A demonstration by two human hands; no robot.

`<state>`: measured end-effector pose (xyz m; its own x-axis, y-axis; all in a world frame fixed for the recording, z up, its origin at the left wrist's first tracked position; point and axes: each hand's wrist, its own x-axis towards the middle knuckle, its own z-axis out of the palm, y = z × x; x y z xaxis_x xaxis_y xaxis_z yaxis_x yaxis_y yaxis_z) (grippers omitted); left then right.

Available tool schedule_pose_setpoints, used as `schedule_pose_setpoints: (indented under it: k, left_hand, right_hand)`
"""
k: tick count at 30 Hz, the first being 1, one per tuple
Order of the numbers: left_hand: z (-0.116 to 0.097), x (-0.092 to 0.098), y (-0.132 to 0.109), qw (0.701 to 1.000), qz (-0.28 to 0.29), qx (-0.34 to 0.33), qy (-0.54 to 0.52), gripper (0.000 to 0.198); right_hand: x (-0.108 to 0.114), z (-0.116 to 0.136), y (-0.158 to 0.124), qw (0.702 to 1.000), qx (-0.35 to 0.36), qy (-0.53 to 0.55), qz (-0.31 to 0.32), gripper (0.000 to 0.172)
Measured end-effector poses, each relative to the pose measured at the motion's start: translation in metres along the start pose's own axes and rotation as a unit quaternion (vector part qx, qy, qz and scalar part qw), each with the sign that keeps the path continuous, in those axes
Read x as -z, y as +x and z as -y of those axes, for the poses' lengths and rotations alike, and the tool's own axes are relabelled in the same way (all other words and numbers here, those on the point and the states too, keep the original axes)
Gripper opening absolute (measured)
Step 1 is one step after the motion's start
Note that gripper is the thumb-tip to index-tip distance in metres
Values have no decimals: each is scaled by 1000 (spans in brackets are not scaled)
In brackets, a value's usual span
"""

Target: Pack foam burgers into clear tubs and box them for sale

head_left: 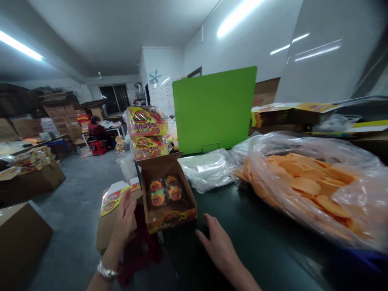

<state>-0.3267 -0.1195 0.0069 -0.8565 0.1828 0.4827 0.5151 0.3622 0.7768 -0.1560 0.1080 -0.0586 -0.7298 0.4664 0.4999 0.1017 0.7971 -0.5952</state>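
Observation:
An open-topped cardboard display box (171,224) with a printed burger character stands at the table's left edge, its back flap raised. Inside it, several wrapped burger-shaped sweets (157,198) sit in a cluster towards the back. My left hand (125,214) is left of the box, fingers stretched out, in front of a printed cardboard piece (106,226); whether it touches that piece is hard to tell. My right hand (220,244) hovers over the dark table (242,218) by the box's front right corner. Its thumb and fingers are apart, with nothing in them.
Two wrapped, filled display boxes (148,147) are stacked behind. A green board (215,111) stands upright beside clear plastic bags (209,165). At right lies a large bag of orange discs (309,178). A red stool (141,250) is below left. Across the room a person (98,129) sits.

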Motion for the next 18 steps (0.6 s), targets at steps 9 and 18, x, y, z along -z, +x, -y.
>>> schedule_pose_setpoints:
  k: [9,18]
  left_hand:
    - [39,-76,-52,1000,0,0,12,68]
    - [23,-91,-10,999,-39,10,15,66]
  right_hand:
    - [-40,10,60,999,0,-5,48,16]
    - [-25,31,92,985,-3,-86,148,20]
